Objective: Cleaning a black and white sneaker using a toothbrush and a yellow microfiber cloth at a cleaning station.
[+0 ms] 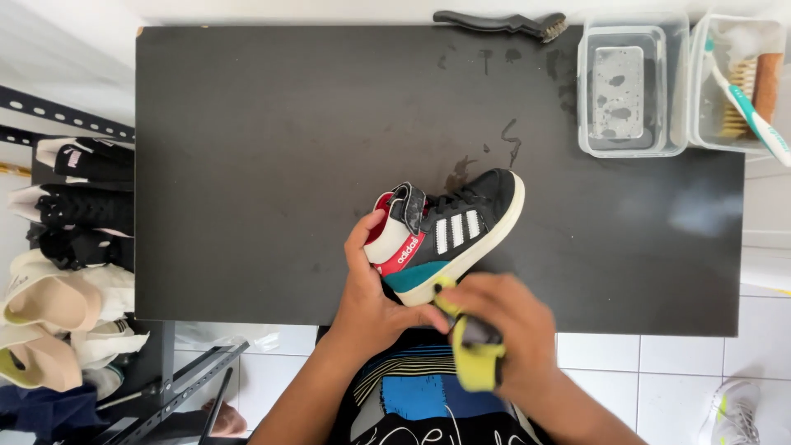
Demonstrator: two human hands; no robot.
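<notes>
A small black high-top sneaker (pixel 451 228) with white stripes, a red and teal heel and a cream sole is tilted above the near edge of the black table (pixel 247 165). My left hand (pixel 368 298) grips its heel and ankle collar. My right hand (pixel 504 323) is closed around a yellow cloth (pixel 475 363) and presses it against the sole at the heel. The cloth's lower end hangs below my fingers.
Two clear plastic tubs stand at the far right: one (pixel 633 86) holds water, the other (pixel 737 82) a wooden brush and a teal toothbrush. A black brush (pixel 503 23) lies at the far edge. Wet marks dot the tabletop. Shoes (pixel 74 214) fill a rack at left.
</notes>
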